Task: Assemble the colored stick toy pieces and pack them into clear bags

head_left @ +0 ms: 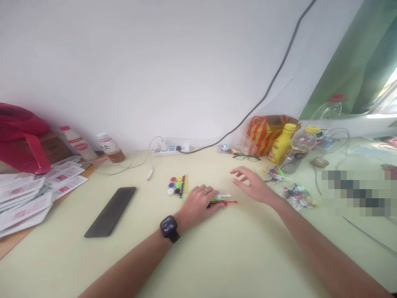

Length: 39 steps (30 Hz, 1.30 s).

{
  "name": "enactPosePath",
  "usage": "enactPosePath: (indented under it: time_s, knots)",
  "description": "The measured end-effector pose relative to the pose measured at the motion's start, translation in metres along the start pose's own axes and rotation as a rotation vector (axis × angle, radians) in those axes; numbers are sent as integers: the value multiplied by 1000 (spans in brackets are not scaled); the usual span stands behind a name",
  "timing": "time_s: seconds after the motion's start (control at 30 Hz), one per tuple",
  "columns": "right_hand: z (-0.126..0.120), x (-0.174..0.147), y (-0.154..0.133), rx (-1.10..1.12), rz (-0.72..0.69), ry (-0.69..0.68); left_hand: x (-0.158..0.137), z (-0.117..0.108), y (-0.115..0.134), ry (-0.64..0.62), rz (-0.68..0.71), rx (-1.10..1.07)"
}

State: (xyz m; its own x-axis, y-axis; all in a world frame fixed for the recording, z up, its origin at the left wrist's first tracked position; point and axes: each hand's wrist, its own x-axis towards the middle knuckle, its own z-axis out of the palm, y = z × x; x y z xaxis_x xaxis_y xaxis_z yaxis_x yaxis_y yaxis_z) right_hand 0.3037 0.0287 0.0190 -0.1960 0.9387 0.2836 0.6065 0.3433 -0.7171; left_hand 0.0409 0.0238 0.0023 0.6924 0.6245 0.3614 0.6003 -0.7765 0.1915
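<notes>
My left hand (198, 203), with a ring and a wrist-worn smartwatch (169, 227), rests on the table with bent fingers over several thin coloured plastic sticks (221, 199). White and red arrow-shaped tips (234, 202) stick out past the thumb; the rest lies hidden under the palm. Just left of that hand is a set of coloured round discs (171, 185) in two columns, beside upright-lying dark, red and yellow sticks (183, 185). My right hand (249, 184) hovers to the right, fingers apart and holding nothing. Nearest to it are small coloured plastic pieces (274, 173).
A black phone (110, 212) lies at the left, near stacked white packets (27, 194). Bottles (110, 149) and a power strip (172, 149) line the wall. Eyeglasses (246, 157), a yellow bottle (282, 142) and a clear bag of coloured pieces (299, 195) are at the right.
</notes>
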Motion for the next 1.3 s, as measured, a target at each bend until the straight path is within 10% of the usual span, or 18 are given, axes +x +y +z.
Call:
enactPosePath:
  time_s: [0.2,0.63,0.93,1.13,1.3]
  knots:
    - [-46,56,55,-372,164,339,-1,-6,3,3,10,-29]
    - [-64,89,82,-542,257,419,-2,-6,5,144,32,-59]
    - [-97,75,58,-638,65,720,-3,-7,9,272,74,-41]
    - [-120,58,14,-436,-5,1038,22,-52,19,445,7,-86]
    - [-122,39,-56,-56,-47,779,56,-108,22,518,-121,-222]
